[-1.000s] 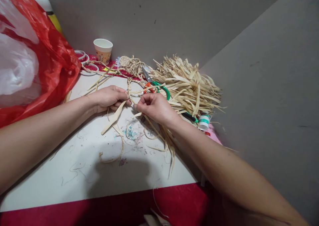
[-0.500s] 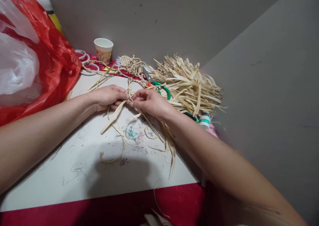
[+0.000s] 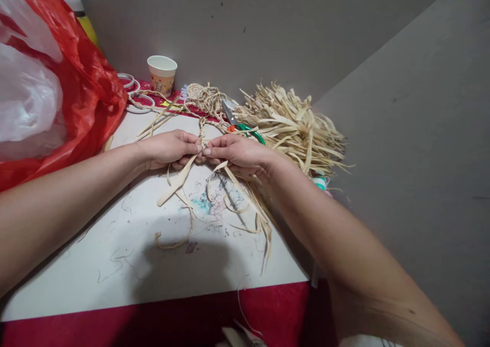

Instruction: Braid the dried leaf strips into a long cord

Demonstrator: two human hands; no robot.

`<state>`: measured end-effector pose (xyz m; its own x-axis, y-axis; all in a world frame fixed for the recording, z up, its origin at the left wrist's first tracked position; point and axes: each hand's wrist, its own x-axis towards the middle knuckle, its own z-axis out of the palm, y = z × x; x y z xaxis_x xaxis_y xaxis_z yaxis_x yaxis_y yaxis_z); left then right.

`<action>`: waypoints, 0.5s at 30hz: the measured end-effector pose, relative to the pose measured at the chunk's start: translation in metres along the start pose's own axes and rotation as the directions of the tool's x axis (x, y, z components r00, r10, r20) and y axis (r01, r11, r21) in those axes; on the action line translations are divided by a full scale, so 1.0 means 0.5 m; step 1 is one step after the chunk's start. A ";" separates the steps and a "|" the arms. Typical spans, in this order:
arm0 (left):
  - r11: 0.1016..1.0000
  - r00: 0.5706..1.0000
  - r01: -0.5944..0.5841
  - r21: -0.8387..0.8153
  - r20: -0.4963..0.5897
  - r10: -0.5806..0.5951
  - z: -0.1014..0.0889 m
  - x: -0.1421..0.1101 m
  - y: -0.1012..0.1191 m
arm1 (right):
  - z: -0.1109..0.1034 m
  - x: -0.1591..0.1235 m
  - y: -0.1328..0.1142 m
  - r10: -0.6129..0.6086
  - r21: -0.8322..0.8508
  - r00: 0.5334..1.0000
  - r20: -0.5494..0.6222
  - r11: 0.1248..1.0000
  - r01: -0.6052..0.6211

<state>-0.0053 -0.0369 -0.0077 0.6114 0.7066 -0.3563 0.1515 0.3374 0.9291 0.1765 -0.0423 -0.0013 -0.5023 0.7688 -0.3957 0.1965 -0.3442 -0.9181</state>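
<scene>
My left hand (image 3: 172,149) and my right hand (image 3: 235,152) meet over the white board, thumbs and fingertips pinched on a braided cord (image 3: 202,127) of pale dried straw strips. The finished braid runs away from me above the fingertips. A wide flat straw strip (image 3: 178,182) hangs from under my left fingers, and thinner strips (image 3: 245,191) trail below my right hand. The exact crossing of the strands is hidden by the fingers. Just past my right hand lie scissors (image 3: 250,131) with green handles, partly on the straw.
A big bundle of straw (image 3: 302,127) lies at the right against the wall. Behind are a tangle of braided cord (image 3: 209,99), a paper cup (image 3: 162,76) and white rings (image 3: 140,104). A red plastic bag (image 3: 95,87) fills the left. A loose cord piece (image 3: 174,245) rests on the board (image 3: 76,280).
My right hand has turned slightly and its fingertips have come closer to the left ones at the braid. The strips below it have shifted. The view has moved a little.
</scene>
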 end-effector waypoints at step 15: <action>0.780 0.990 -0.078 0.620 -0.045 0.135 -0.010 -0.016 0.025 | 0.024 0.023 0.020 -0.031 -0.042 0.984 -0.174 0.999 0.024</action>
<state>-0.0121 -0.0351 0.0064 0.5910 0.7726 -0.2321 0.5523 -0.1779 0.8144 0.1626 -0.0434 -0.0147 -0.3542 0.8611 -0.3648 0.2195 -0.3026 -0.9275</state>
